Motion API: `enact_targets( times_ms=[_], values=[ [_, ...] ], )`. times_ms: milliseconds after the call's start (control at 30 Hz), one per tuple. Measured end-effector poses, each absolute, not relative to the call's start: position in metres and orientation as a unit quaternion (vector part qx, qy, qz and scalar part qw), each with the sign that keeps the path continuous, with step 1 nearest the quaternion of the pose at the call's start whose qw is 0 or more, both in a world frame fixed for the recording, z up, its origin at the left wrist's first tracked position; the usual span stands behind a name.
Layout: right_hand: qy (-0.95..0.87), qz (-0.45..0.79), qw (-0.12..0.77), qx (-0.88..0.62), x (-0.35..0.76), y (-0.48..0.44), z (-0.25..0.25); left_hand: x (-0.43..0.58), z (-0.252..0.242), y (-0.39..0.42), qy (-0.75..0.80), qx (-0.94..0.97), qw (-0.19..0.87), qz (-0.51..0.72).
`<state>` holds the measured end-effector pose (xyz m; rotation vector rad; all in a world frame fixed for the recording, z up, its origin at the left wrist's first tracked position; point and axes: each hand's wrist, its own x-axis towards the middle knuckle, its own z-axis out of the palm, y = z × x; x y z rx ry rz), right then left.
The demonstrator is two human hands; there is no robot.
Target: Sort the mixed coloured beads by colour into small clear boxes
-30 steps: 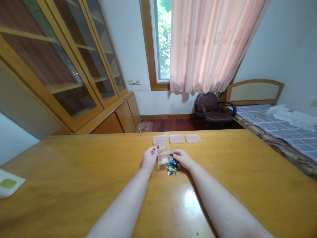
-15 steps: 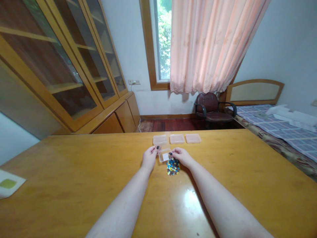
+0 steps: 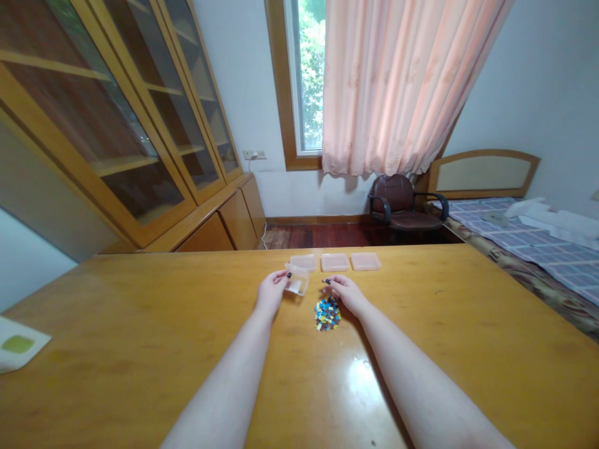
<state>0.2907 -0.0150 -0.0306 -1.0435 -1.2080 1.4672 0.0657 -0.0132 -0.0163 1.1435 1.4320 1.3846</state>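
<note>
My left hand [image 3: 271,292] grips the edge of a small clear plastic box [image 3: 302,284], which is tilted and has a white piece [image 3: 294,286] in it. To its right my right hand [image 3: 345,291] is closed in a pinch, with a tiny dark bit showing at the fingertips that is too small to name. Just below that hand lies a heap of small blue, yellow, white and brown pieces [image 3: 326,315] on the wooden table.
Along the table's far edge stand three pinkish clear plastic boxes [image 3: 303,260], [image 3: 334,262], [image 3: 365,261] in a row. A white sheet with a green patch [image 3: 23,344] lies at the left edge. Beyond the table are a chair [image 3: 397,202] and a bed [image 3: 515,224].
My left hand has moved left with the clear box, away from the heap. My right hand has let go of the box and stays above the pieces.
</note>
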Motion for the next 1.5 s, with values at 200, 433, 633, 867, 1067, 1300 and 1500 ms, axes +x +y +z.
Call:
enact_targets(
  times_ms=[200, 433, 633, 867, 1067, 1300, 1500],
  values=[
    [-0.484, 0.602, 0.474, -0.423, 0.291, -0.015, -0.029, 0.009, -0.008, -0.009, 0.75, 0.414, 0.25, 0.452],
    [-0.482, 0.602, 0.472, -0.428, 0.291, -0.014, -0.031, 0.022, 0.012, -0.024, 0.807, 0.523, 0.104, 0.253],
    [-0.494, 0.604, 0.465, -0.419, 0.292, -0.01, -0.037, 0.058, 0.018, -0.049, 0.769, 0.633, -0.01, 0.089],
    [-0.491, 0.608, 0.465, -0.416, 0.292, -0.012, -0.035, 0.076, -0.008, -0.042, 0.772, 0.634, 0.03, 0.045],
    [-0.496, 0.605, 0.463, -0.417, 0.291, -0.011, -0.035, 0.071, -0.015, -0.026, 0.775, 0.628, 0.044, 0.05],
    [-0.496, 0.603, 0.462, -0.421, 0.291, -0.011, -0.037, 0.065, -0.021, -0.02, 0.77, 0.635, 0.046, 0.05],
    [-0.499, 0.604, 0.463, -0.414, 0.291, -0.009, -0.04, 0.075, -0.013, -0.027, 0.749, 0.654, -0.018, 0.105]
  ],
)
